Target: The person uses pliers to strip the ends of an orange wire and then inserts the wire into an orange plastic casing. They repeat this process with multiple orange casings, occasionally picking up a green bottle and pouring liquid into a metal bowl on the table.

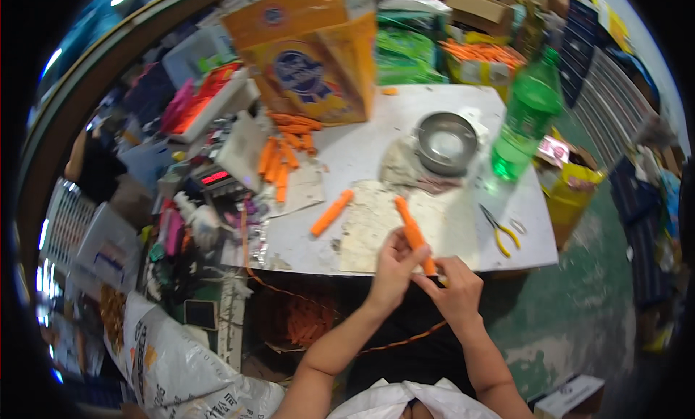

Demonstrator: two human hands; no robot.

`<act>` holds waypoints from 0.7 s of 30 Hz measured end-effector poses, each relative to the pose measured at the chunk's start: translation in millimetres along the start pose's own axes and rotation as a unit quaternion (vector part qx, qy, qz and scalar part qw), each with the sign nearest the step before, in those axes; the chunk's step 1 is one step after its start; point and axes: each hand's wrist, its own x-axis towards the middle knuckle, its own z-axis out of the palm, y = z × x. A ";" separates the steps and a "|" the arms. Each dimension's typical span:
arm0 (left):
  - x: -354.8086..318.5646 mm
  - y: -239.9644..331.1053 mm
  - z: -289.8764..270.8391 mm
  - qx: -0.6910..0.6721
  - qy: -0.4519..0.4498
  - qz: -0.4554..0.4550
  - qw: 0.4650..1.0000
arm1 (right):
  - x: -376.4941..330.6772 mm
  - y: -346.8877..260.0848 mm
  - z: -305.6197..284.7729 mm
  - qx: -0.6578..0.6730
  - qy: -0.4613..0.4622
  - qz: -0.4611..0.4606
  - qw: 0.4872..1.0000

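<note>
My left hand (394,265) is closed around a long orange carrot-shaped piece (411,229), held tilted over the table's near edge. My right hand (456,289) pinches close against the near end of that piece. A small yellow bit shows between its fingers, too little to name. Left of my hands, a second orange piece (332,213) lies on the table beside a worn, stained beige sheet (365,227). To the right rest yellow-handled pliers (501,231) and a small wire-like metal part (517,226).
A metal bowl (447,142) sits on a cloth, near a green bottle (528,115). Orange pieces (279,162) lie heaped before a yellow-orange carton (308,64). Left stands a scale with a red display (215,177). A cord (246,238) hangs past the table edge.
</note>
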 end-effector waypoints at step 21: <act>44.3 -51.3 -80.6 0.034 0.020 0.142 0.989 | -107.6 65.8 83.0 0.611 -0.297 0.518 0.519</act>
